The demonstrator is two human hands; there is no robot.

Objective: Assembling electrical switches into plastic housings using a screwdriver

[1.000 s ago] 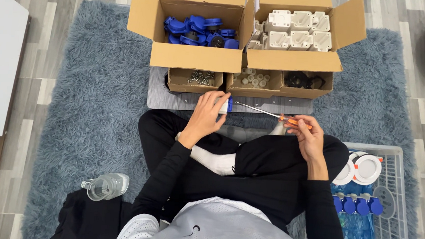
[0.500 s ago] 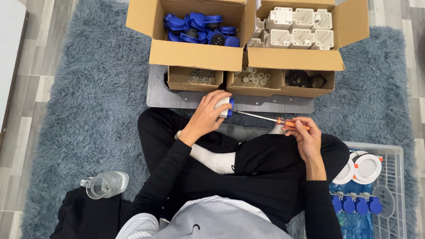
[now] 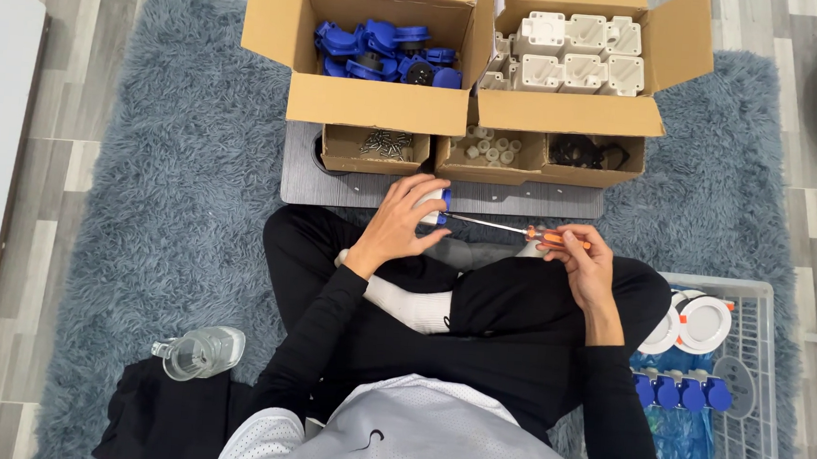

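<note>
You sit cross-legged on a grey rug, your left hand wrapped around a small white-and-blue part, fingers closed on it so it stays put just over the edge of the grey board. Your right hand pinches the orange handle of a screwdriver, whose shaft runs level across your lap with the tip meeting the part, a hold that seems meant to line tool and part up on one axis. In front of you, within reach, stand two open boxes: blue parts on the left, white housings on the right. Three small trays beneath them hold screws and fittings. A white crate at your right knee holds finished-looking pieces; a clear bottle lies on the rug at your left.
</note>
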